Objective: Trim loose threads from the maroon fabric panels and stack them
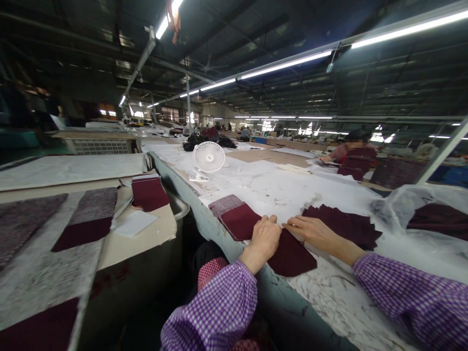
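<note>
A dark maroon fabric piece (292, 254) lies at the table's near edge, between my hands. My left hand (263, 239) is closed at its upper left corner, with the fingertips pressed down on the cloth. My right hand (314, 233) pinches the top edge of the same piece, its fingertips close to those of the left. Just left of my left hand lies a stack of maroon pieces with a speckled end (239, 217). Beyond my right wrist is a fanned pile of dark maroon pieces (341, 225).
A white fan (208, 157) stands on the long white table (266, 187). A clear plastic bag (398, 204) with maroon cloth is at right. To the left, a lower surface holds speckled and maroon panels (86, 214) and a white card (135, 223). Across the table a person (341, 152) handles cloth.
</note>
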A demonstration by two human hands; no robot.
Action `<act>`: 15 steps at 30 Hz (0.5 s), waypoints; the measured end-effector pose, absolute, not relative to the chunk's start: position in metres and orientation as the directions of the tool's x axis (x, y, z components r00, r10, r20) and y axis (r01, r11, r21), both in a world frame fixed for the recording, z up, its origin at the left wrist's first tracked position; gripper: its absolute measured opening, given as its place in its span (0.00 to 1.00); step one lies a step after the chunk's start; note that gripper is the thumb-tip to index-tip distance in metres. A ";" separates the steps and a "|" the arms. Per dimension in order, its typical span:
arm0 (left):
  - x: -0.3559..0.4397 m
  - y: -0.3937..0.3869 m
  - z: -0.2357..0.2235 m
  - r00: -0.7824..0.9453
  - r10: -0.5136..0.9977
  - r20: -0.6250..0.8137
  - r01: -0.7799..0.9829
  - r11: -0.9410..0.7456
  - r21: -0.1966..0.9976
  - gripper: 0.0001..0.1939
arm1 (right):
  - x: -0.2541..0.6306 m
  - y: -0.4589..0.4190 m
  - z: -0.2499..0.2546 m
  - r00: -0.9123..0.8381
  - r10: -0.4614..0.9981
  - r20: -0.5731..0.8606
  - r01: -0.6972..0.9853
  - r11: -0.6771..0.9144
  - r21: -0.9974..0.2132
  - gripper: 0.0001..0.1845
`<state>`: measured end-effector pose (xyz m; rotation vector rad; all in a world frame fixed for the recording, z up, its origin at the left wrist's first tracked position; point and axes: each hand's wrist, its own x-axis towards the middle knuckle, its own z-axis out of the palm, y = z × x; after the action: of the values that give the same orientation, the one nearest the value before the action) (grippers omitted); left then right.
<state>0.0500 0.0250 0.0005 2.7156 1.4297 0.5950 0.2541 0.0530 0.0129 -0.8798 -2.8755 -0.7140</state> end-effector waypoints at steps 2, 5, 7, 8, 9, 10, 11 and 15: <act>0.050 0.025 0.000 0.510 0.799 0.318 0.794 -0.580 0.183 0.16 | 0.256 0.052 0.014 -0.795 0.555 0.245 0.606 0.719 0.339 0.21; 0.052 0.024 0.002 0.507 0.798 0.325 0.795 -0.579 0.182 0.17 | 0.249 0.047 0.013 -0.730 0.601 0.325 0.663 0.738 0.123 0.20; 0.051 0.024 0.003 0.495 0.803 0.332 0.799 -0.571 0.191 0.17 | 0.241 0.044 0.009 -0.707 0.627 0.326 0.664 0.748 0.000 0.18; 0.049 0.023 0.004 0.490 0.807 0.331 0.799 -0.567 0.199 0.18 | 0.238 0.044 0.007 -0.698 0.640 0.321 0.666 0.745 -0.036 0.17; 0.046 0.023 0.005 0.487 0.809 0.330 0.798 -0.565 0.208 0.17 | 0.236 0.043 0.005 -0.687 0.653 0.320 0.673 0.737 -0.059 0.17; 0.042 0.023 0.005 0.484 0.809 0.333 0.796 -0.565 0.216 0.17 | 0.235 0.043 0.004 -0.678 0.661 0.321 0.678 0.731 -0.073 0.17; 0.037 0.023 0.005 0.482 0.807 0.341 0.793 -0.568 0.222 0.16 | 0.235 0.044 0.003 -0.676 0.663 0.321 0.677 0.731 -0.084 0.17; 0.013 0.024 -0.002 0.449 0.804 0.389 0.788 -0.562 0.253 0.15 | 0.237 0.046 0.003 -0.700 0.649 0.297 0.650 0.752 -0.111 0.18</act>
<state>0.0131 0.0240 -0.0025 2.6440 1.4534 0.7406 0.2372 0.0459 0.0031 -1.0066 -2.6333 -0.0040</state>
